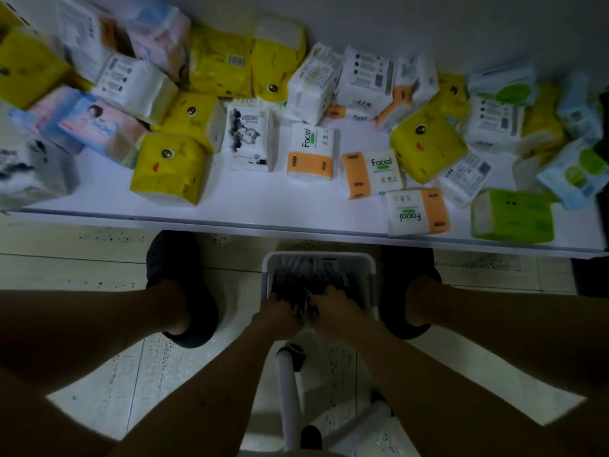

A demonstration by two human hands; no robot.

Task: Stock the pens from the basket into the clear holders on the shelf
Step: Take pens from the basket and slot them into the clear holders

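A white basket stands on the floor between my feet, below the shelf edge. It is full of dark pens lying lengthwise. Both hands reach into its near end. My left hand has its fingers curled around a bunch of pens. My right hand curls around pens close beside it, with a few pale-tipped pens showing between the two hands. No clear holders are in view.
A white shelf runs across above the basket, crowded with several tissue packs, yellow, orange-and-white and green. My feet in dark slippers flank the basket. White frame legs stand on the tiled floor.
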